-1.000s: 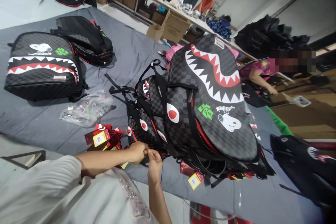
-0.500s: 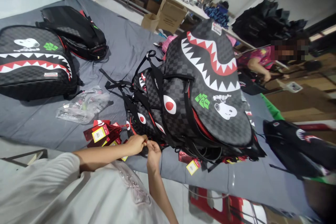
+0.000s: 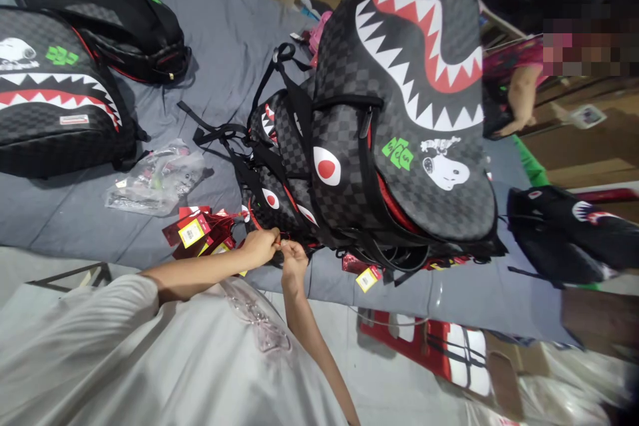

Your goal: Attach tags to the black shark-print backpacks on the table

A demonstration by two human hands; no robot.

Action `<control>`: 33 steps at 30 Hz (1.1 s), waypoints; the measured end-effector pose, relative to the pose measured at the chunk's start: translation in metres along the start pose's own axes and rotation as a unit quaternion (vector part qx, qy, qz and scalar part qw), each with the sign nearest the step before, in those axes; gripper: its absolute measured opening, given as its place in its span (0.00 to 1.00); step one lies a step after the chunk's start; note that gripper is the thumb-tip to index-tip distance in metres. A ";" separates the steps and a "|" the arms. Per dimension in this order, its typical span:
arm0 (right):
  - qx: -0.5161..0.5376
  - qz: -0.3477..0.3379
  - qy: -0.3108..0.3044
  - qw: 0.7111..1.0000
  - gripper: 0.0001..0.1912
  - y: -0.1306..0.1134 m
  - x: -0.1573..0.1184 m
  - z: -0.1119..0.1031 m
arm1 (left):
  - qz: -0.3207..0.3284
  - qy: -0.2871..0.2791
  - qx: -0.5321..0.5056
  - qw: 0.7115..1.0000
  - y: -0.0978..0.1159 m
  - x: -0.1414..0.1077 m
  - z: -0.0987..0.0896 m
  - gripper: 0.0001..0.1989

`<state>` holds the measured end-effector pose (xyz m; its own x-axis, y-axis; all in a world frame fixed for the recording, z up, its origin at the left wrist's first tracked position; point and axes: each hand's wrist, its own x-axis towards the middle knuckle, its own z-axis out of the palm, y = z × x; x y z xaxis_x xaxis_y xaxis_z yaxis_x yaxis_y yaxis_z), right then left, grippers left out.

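My left hand (image 3: 261,247) and my right hand (image 3: 294,259) meet at the near edge of a stack of dark checkered backpacks (image 3: 339,140). Both are closed in a pinch, fingertips almost touching. A thin red string (image 3: 285,237) shows between them; the left fingertips' hold is too small to make out, and the right fingers pinch near the string. Left of my left hand lies a bunch of red tags (image 3: 210,229) with yellow-and-white labels. Another tag (image 3: 368,278) hangs at the stack's near side. The top backpack bears a shark mouth and a white cartoon dog.
More backpacks (image 3: 60,106) lie at the left of the grey cloth-covered table (image 3: 224,26), near a clear plastic bag (image 3: 158,180). A dark backpack (image 3: 559,233) sits at the right. Another person's arm (image 3: 522,96) shows beyond. Red stools (image 3: 429,346) stand below the table edge.
The view has shifted down and closer, so the far table has mostly left the frame. My hands remain pinched together by the stack, and a bit of red string now shows between them.
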<state>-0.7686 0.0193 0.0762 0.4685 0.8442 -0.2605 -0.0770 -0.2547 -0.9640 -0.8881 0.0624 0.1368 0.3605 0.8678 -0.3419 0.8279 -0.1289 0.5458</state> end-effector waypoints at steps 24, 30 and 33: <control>-0.043 -0.002 0.005 0.999 0.21 0.002 0.000 0.000 | 0.034 0.013 -0.037 0.999 0.000 -0.007 -0.006 0.10; -0.124 -0.056 -0.011 0.991 0.21 -0.010 -0.009 -0.018 | -0.023 0.143 -0.046 0.988 -0.082 -0.002 -0.057 0.14; -0.256 -0.223 -0.014 0.940 0.21 -0.024 -0.020 -0.009 | -0.059 0.116 -0.012 0.991 -0.134 0.013 -0.073 0.12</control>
<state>-0.7682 0.0045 0.1053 0.3299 0.9311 0.1556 0.5593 -0.0600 -0.8268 -1.0261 0.1265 0.1150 0.1516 0.9635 -0.2205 0.8464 -0.0114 0.5323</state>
